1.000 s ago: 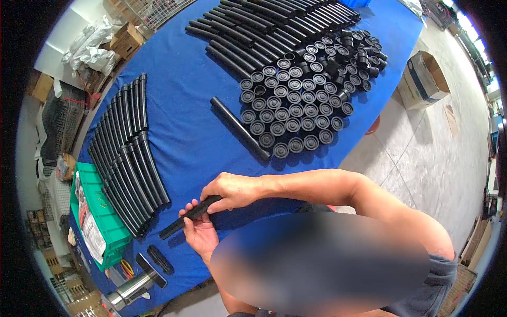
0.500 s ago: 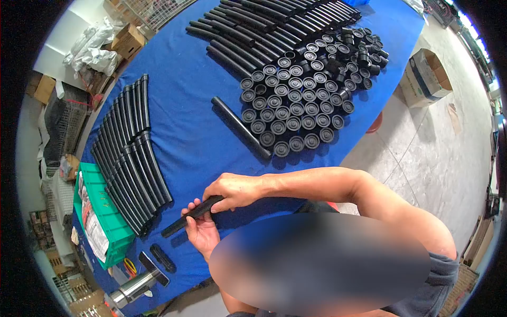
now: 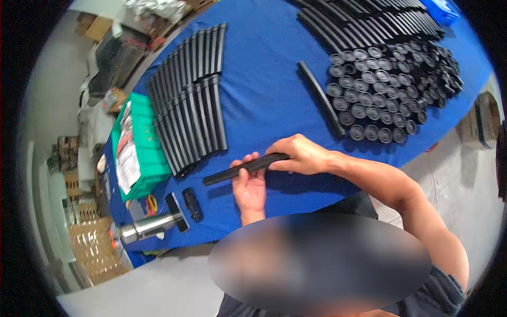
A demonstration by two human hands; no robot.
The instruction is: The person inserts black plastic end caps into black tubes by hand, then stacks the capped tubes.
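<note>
A short black tube (image 3: 224, 176) is held slanting over the blue cloth, its left end lower than its right. The fingers of my left hand (image 3: 250, 189) wrap it near the middle, palm up. My right hand (image 3: 300, 154) grips its right end from above. Left of my hands, rows of black tubes (image 3: 195, 105) lie side by side. A single black tube (image 3: 321, 99) rests diagonally beyond my right hand, beside many round black caps (image 3: 373, 112).
A green bin (image 3: 150, 142) with papers stands at the left. Near it are a metal cylinder tool (image 3: 148, 227), a black oblong piece (image 3: 192, 204) and a yellow-handled item (image 3: 152, 204). More black tubes (image 3: 364, 26) fill the far right, near a cardboard box (image 3: 478, 121).
The view has turned, so the table's contents appear shifted right and up. Both hands still hold the black tube, which now lies closer to level.
</note>
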